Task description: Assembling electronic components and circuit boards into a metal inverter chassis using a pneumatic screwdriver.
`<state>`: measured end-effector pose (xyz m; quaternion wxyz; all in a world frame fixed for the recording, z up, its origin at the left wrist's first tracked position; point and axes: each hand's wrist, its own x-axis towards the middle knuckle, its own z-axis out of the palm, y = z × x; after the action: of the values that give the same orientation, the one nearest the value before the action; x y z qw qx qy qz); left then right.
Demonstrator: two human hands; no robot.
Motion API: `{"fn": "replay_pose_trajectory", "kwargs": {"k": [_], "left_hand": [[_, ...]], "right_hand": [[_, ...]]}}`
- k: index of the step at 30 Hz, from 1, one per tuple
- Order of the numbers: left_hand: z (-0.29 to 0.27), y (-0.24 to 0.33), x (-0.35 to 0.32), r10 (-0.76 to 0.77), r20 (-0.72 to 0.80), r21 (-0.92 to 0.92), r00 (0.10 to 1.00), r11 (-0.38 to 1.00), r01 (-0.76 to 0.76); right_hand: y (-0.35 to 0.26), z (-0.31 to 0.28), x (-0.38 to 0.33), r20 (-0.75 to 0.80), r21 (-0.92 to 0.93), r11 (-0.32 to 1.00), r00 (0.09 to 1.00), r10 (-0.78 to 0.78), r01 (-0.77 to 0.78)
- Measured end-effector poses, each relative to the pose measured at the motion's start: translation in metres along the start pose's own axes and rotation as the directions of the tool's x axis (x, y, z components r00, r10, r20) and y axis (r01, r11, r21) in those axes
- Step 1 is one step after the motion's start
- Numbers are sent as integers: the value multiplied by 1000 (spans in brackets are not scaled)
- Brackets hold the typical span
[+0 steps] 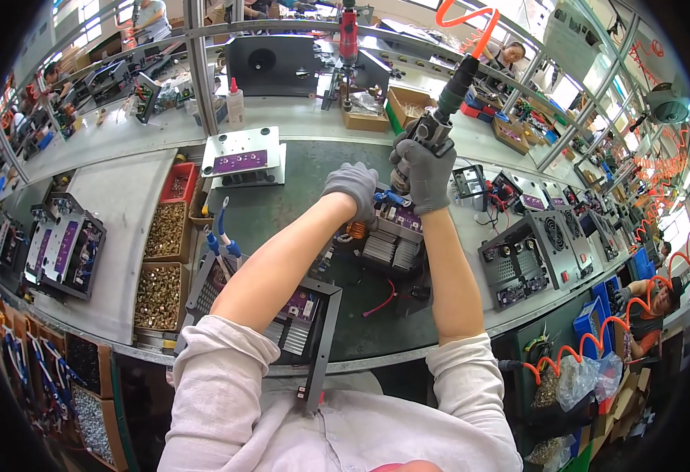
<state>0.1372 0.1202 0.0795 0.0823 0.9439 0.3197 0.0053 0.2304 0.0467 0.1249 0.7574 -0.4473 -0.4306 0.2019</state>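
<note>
My right hand (427,173) is wrapped round an air screwdriver (433,130), held upright over the far edge of a power-unit assembly (396,244). That assembly has silver heatsink fins and a purple circuit board. A blue cable end (392,198) lies across it, between my two hands. My left hand (354,189), in a grey glove, is closed at the assembly's far left corner; what its fingers hold is hidden. An orange-copper coil (356,230) shows just below that hand. Under my left forearm stands an open dark metal housing (325,330) with a board and fins inside.
Brass fasteners fill cardboard boxes (160,295) at the left, beside a red bin (178,182). A silver plate with a purple board (240,161) lies at the far left. Dark metal cases (537,248) stand at the right. An orange coiled hose (478,31) hangs overhead. Other people work beyond.
</note>
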Motion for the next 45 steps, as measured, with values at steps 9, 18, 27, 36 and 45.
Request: {"fn": "replay_pose_trajectory", "kwargs": {"k": [9, 18, 27, 36, 45], "left_hand": [[0, -7, -9, -26, -11, -1, 1000, 1000, 26], [51, -42, -37, -406, 0, -921, 914, 356, 157], [51, -48, -49, -428, -25, -943, 904, 311, 121], [42, -48, -52, -408, 15, -909, 913, 374, 182], [42, -54, -47, -432, -67, -835, 900, 518, 186]], "right_hand": [[11, -1, -2, 29, -63, 993, 994, -102, 104], [4, 19, -15, 66, -46, 992, 992, -111, 114], [12, 29, -9, 16, -1, 1000, 1000, -2, 2], [12, 29, -14, 21, 37, 998, 999, 50, -51], [12, 35, -15, 70, 35, 999, 998, -8, 6]]}}
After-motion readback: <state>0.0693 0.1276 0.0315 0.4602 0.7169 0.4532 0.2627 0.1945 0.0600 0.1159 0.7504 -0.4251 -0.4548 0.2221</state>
